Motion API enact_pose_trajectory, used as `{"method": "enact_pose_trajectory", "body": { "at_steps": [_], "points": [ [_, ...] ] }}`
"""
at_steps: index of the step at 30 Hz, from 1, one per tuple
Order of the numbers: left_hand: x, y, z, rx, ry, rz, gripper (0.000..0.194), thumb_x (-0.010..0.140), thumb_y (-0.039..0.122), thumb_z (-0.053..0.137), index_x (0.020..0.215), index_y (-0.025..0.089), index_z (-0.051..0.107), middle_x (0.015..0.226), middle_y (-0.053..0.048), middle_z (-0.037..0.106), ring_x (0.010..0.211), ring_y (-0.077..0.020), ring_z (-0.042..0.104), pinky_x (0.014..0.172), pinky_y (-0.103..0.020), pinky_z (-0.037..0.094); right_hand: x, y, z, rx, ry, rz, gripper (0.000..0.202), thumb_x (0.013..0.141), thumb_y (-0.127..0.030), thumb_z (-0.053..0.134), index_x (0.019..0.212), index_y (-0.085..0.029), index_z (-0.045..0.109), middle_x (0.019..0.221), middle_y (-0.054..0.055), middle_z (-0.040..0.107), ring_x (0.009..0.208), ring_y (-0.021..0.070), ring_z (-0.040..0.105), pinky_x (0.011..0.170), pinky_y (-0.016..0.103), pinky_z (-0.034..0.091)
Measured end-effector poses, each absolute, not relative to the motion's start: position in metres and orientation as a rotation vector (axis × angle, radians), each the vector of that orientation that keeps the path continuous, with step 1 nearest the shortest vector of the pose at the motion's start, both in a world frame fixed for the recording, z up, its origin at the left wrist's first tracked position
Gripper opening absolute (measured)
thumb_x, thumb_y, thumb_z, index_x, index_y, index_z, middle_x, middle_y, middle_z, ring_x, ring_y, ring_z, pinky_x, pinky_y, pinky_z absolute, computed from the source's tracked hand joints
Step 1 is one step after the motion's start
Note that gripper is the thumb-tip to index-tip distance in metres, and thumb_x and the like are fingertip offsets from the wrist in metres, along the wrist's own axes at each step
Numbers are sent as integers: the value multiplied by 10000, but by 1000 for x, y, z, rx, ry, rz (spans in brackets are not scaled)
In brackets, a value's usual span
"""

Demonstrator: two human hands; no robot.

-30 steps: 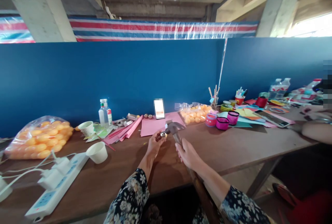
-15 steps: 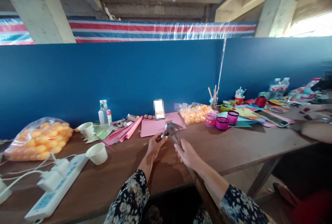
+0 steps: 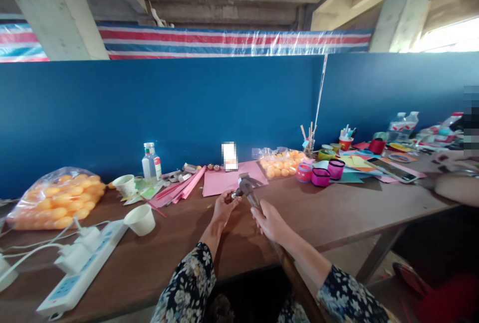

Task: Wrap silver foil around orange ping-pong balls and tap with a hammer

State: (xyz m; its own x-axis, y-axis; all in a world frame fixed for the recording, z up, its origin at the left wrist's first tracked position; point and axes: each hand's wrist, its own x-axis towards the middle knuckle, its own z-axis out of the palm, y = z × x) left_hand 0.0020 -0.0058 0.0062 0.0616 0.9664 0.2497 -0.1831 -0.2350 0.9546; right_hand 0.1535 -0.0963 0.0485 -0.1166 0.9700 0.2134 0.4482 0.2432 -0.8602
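small shiny metal piece (image 3: 234, 195) is pinched in left hand (image 3: 222, 211) at table (image 3: 243, 245), right hand (image 3: 271, 221) grips hammer (image 3: 248, 186), head near piece, pink paper (image 3: 216, 183) beyond, piece not put down yet, can't tell how much is done or left

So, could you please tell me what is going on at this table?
The right hand grips a hammer by its handle, and the left hand holds a small shiny metal piece in its fingers, right by the hammer's head. Whether the two are touching is hard to tell. Just beyond the hands lies pink paper, with a bag of orange balls behind to the right. At the far right, another person's arm rests near a phone.
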Motion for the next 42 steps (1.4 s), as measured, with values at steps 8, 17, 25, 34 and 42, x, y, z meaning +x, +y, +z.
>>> {"method": "enact_pose_trajectory", "body": {
  "at_steps": [8,17,25,34,42],
  "points": [
    [3,-6,7,1273,838,1359,486,544,240,704,1010,167,586,877,-47,647,748,-139,580,710,-277,446,152,-95,44,-1330,-1725,752,187,827,-303,347,678,-191,366,482,-52,443,375,69,432,386,178,317],
    [2,-10,11,1331,834,1385,423,551,242,696,950,145,596,874,-61,643,792,-164,585,744,-294,444,154,-96,50,-1368,-1733,758,185,823,-292,355,669,-191,363,484,-50,443,382,69,433,393,179,320],
    [2,-7,7,1307,835,1391,451,523,237,714,948,152,590,870,-59,641,798,-165,587,773,-320,432,151,-98,44,-1317,-1688,829,178,821,-303,349,686,-189,360,480,-60,424,359,63,412,351,165,303],
    [-1,-6,4,1182,741,1349,455,567,260,701,997,179,573,831,-15,615,750,-110,558,747,-261,431,152,-96,38,-1300,-1572,891,194,809,-345,357,686,-197,336,475,-78,398,329,52,387,321,156,312],
    [0,-5,6,1096,713,1345,440,607,308,672,1021,191,576,898,-31,604,741,-102,557,740,-262,445,145,-101,36,-1266,-1513,933,200,809,-374,338,711,-199,337,462,-92,380,317,57,376,312,163,318]
  ]
}}
